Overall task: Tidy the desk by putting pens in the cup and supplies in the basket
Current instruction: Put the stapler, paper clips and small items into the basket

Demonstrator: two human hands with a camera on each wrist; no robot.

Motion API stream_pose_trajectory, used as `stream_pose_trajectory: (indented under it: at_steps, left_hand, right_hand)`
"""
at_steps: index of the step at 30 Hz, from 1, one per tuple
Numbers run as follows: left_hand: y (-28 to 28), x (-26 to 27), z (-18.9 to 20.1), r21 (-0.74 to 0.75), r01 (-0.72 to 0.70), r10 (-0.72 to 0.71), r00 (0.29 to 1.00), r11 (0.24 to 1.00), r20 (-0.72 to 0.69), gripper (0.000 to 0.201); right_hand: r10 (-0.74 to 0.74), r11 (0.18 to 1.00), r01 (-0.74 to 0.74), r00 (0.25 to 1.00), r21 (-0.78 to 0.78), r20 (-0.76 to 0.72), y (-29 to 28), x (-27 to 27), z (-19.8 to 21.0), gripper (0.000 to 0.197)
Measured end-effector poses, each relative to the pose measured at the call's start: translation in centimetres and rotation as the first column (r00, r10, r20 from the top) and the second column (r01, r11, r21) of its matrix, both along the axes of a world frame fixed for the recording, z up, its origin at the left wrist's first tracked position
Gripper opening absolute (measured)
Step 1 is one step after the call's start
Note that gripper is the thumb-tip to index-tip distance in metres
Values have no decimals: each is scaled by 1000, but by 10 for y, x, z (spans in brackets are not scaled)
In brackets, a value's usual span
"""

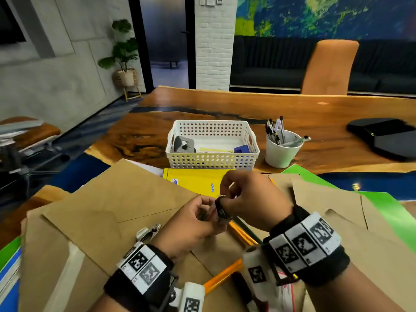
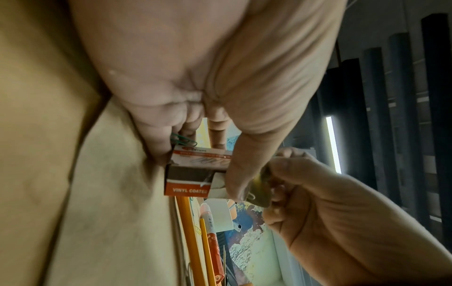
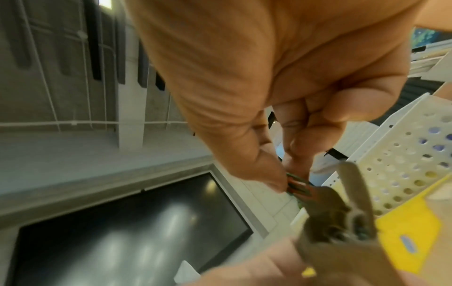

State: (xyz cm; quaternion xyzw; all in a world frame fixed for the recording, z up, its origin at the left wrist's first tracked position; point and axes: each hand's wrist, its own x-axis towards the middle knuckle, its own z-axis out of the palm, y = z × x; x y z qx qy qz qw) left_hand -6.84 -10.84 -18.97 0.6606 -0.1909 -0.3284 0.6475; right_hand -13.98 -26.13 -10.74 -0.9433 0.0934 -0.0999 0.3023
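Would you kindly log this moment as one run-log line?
left hand: holds paper clip box | right hand: pinches paper clips at box | basket: behind | cup: pens in

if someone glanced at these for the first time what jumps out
Both hands meet low in the middle over brown envelopes: the left hand grips a small orange paper clip box, and the right hand pinches a few clips at it. Behind them stand a white perforated basket and, to its right, a white cup bristling with pens.

Orange chair (image 1: 329, 68) beyond the desk, potted plant (image 1: 122, 55) (far left corner), wall screen (image 3: 132, 232)
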Motion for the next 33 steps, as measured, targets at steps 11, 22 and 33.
stream_pose_trajectory:
  at_steps: [11, 22, 33]
  left_hand:
    - [3, 1, 4, -45, -31, 28, 997, 998, -76, 56]
    - [-5, 2, 23, -175, 32, -85, 947, 984, -309, 49]
    - [-29, -1, 62, -229, -211, 169, 968, 950, -187, 31]
  right_hand:
    - [-74, 942, 32, 991, 334, 111, -33, -19, -23, 27]
    - [-76, 497, -147, 975, 855, 211, -51, -16, -62, 55]
    - [-100, 542, -159, 963, 825, 251, -57, -13, -75, 52]
